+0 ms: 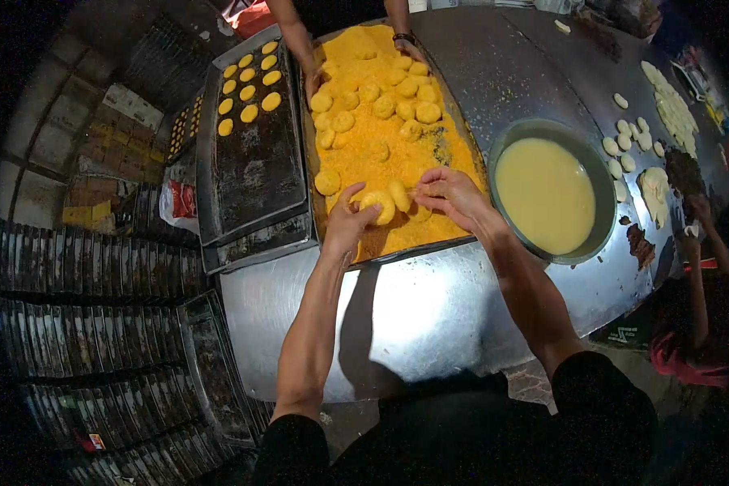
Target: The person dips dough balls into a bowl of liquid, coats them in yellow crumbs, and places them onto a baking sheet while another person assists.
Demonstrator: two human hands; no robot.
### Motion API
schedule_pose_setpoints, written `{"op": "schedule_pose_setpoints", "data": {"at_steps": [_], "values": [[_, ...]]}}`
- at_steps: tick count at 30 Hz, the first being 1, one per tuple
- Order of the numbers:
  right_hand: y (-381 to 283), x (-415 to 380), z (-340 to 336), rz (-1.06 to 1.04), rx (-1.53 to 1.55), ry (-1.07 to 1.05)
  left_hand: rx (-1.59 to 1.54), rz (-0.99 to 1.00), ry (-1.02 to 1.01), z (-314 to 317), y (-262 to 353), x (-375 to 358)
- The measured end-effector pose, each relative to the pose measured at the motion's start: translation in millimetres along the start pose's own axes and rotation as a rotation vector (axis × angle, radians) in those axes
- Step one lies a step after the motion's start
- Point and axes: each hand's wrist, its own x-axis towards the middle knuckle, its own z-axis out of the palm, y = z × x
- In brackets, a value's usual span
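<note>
My left hand (353, 220) has its thumb and fingers closed around a round dough piece (378, 207) coated in yellow crumbs. A second dough piece (398, 194) stands tilted between my hands. My right hand (454, 198) is just to the right of it, fingertips close to its edge and fingers loosely apart. Both hands are over the near part of a tray (363, 264) spread with orange-yellow crumbs (356, 168). Several coated dough rounds (384, 107) lie in its far half. Another person's hands (413, 49) reach in at the tray's far sides.
A dark baking tray (255, 182) on the left carries rows of yellow rounds (249, 112). To the right stands a basin (494, 194) of pale yellow liquid. Pale dough balls (624, 142) lie farther right, near another person's hands (695, 223). Stacked trays (97, 267) fill the lower left.
</note>
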Motion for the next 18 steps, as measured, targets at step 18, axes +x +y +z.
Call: {"op": "schedule_pose_setpoints", "data": {"at_steps": [18], "values": [[21.8, 21.3, 49.5, -0.028, -1.183, 0.392, -0.657, -0.140, -0.218, -72.1, 6.5, -7.6]]}}
